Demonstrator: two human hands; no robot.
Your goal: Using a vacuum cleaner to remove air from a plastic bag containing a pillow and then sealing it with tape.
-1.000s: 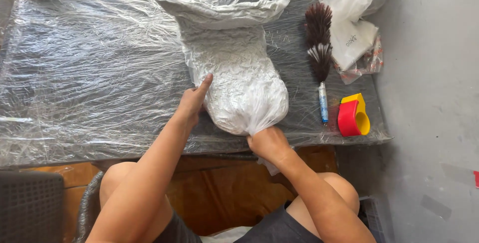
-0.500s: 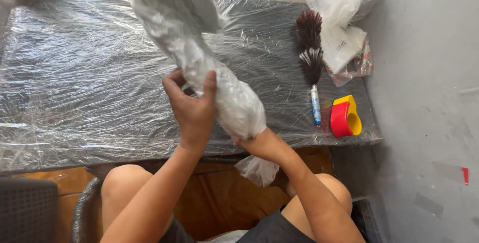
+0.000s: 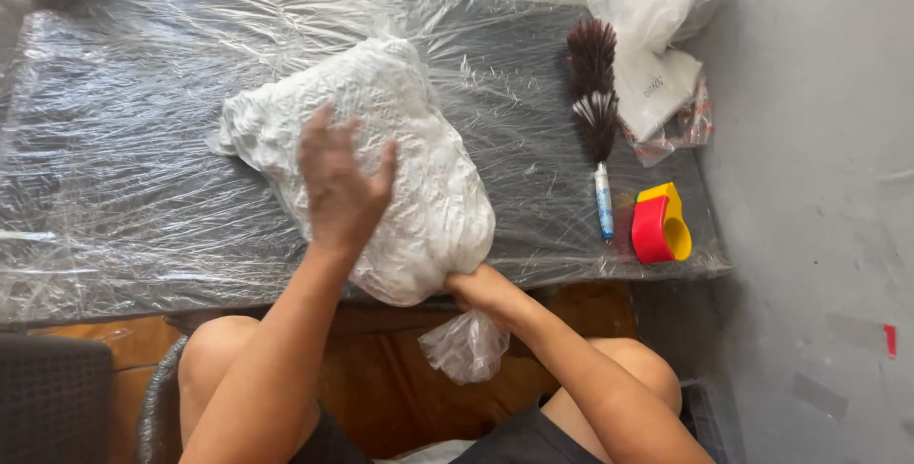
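Observation:
A clear plastic bag stuffed with white crumpled material (image 3: 400, 131) lies on the table covered in plastic wrap (image 3: 114, 140). My left hand (image 3: 341, 183) rests flat on top of the bag, fingers spread. My right hand (image 3: 476, 291) pinches the bag's gathered neck at the table's near edge. The loose open end of the bag (image 3: 466, 345) hangs below that hand, over my knees.
A brown feather duster with a white-and-blue handle (image 3: 595, 112) lies to the right of the bag. A red and yellow tape dispenser (image 3: 660, 226) sits near the table's right corner. More white bags (image 3: 657, 7) are piled at the far right. A grey wall runs along the right side.
The bag was held up in the air half a second ago; now it lies down flat on the table. My left hand moved from gripping it to pressing on top.

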